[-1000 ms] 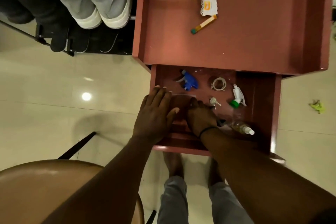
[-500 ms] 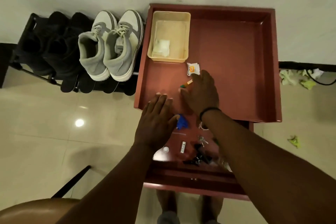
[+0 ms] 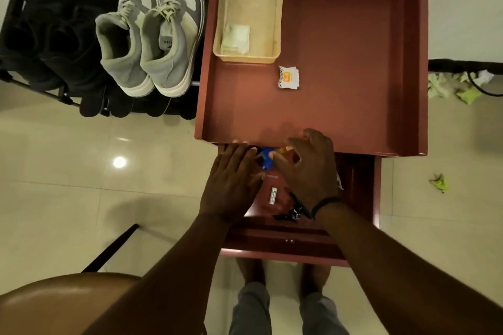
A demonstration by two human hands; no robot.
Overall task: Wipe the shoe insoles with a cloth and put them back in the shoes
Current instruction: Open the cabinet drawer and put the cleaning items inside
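Pale floor tiles surround a red cabinet (image 3: 353, 62) whose drawer (image 3: 364, 187) stands pulled out toward the person.

Right hand (image 3: 310, 168): fingers curled over the drawer's back edge around a small orange stick (image 3: 284, 150), apparently pinching it. Left hand (image 3: 234, 179): fingers straight and flat, tips at the cabinet's front lip, holding nothing. A blue sprayer head (image 3: 266, 159) lies between the two hands.

Grey shoes (image 3: 147, 35) sit on the black rack (image 3: 16, 35) left of the cabinet, well apart from both hands. A folded cloth (image 3: 235, 39) lies in the cream basket (image 3: 250, 17) on the cabinet top. No insole is out of a shoe.

Risk: the task looks not yet started; loose drawer clutter could snag the right hand or spill if the drawer is shoved shut carelessly.

Change: half a second ago the right hand lay on the cabinet top over the stick, which has left that spot; the hand has drawn back above the drawer.
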